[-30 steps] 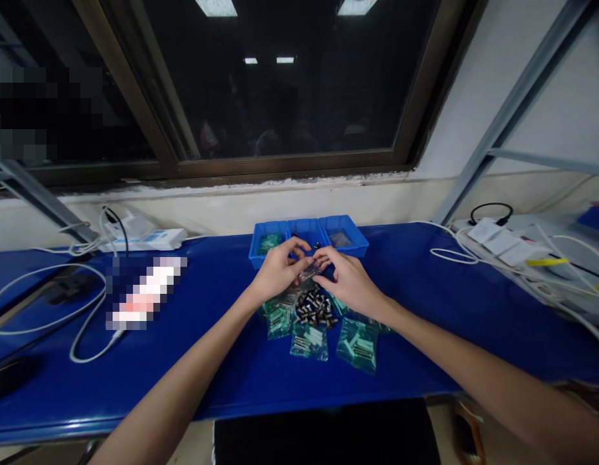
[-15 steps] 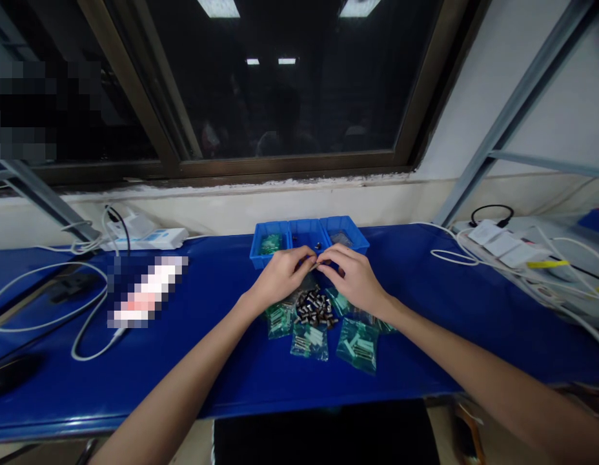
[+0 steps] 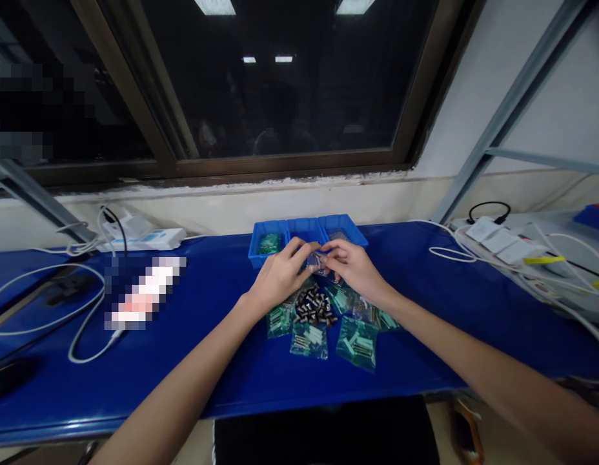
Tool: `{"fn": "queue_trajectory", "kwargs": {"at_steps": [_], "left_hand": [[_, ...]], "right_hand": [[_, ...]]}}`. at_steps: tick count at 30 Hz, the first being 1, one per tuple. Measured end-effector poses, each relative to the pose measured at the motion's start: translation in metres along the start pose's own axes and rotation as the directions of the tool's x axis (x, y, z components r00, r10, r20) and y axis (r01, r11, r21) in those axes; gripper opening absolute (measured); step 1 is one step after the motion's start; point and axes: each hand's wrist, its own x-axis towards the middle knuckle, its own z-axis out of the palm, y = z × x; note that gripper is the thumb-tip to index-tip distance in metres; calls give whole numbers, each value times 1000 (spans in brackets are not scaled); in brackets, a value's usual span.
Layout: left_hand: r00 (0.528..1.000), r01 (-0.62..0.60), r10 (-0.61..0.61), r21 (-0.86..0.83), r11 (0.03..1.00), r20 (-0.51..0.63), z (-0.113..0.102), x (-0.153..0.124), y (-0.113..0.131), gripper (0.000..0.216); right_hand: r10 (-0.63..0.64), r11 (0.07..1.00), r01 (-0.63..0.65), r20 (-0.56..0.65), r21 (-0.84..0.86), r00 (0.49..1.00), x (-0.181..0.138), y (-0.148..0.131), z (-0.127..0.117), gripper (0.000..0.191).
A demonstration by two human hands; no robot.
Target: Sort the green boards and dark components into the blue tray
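My left hand (image 3: 280, 274) and my right hand (image 3: 354, 268) meet over the blue table (image 3: 217, 361), fingertips pinched together on a small clear plastic bag (image 3: 317, 261) held between them. Just below lies a heap of small dark cylindrical parts (image 3: 315, 307). Several green-tinted bags of parts (image 3: 356, 342) lie around the heap. Behind my hands stand three small blue bins (image 3: 270, 243) side by side; the left one holds something green.
A white power strip (image 3: 144, 239) and white cables (image 3: 33, 278) lie at the left. More cables and white adapters (image 3: 497, 240) sit at the right. A dark window runs above the wall ledge. The table's front edge is near me.
Both hands moved slightly away from me, toward the bins, and the small clear bag now shows between the fingertips. The heap and bags stay put.
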Motion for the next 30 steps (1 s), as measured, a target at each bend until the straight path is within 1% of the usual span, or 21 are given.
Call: {"fn": "queue_trajectory", "kwargs": {"at_steps": [3,8,11,14,18,23,26,28,30], "left_hand": [[1000,-7,8,33,999,-1,1,0,-1,26],[1000,3,-1,63,998,-29,3,0,-3,21],[999,22,-21,25,999,-25,4,0,-3,19],[997,76,-76,-21,997,-8,4,0,-1,24],[996,91,-91,-25,996,1,4,0,1,33],[997,72,-73,-23,997,-40,2,0,3,40],[996,65,-65,-2,998,-58,1,1,3,46],[997,61,-60,19,998,-50,1,1,2,46],[998,51,-49,46,998,-42,2,1,1,39]], "right_hand": [[12,999,-13,15,45,1000,0,0,1,19],[7,1000,-8,73,15,997,1,1,2,14],[9,1000,-11,129,17,992,0,3,2,14],[6,1000,-5,153,-10,988,-1,2,3,13],[-8,999,12,116,-32,993,-1,-1,4,17],[-21,998,24,49,-63,999,-1,-1,2,21],[-10,999,10,9,-37,1000,0,0,1,23],[1,1000,-1,-1,-4,1000,0,0,0,25],[2,1000,-2,8,-1,1000,0,-2,0,26]]}}
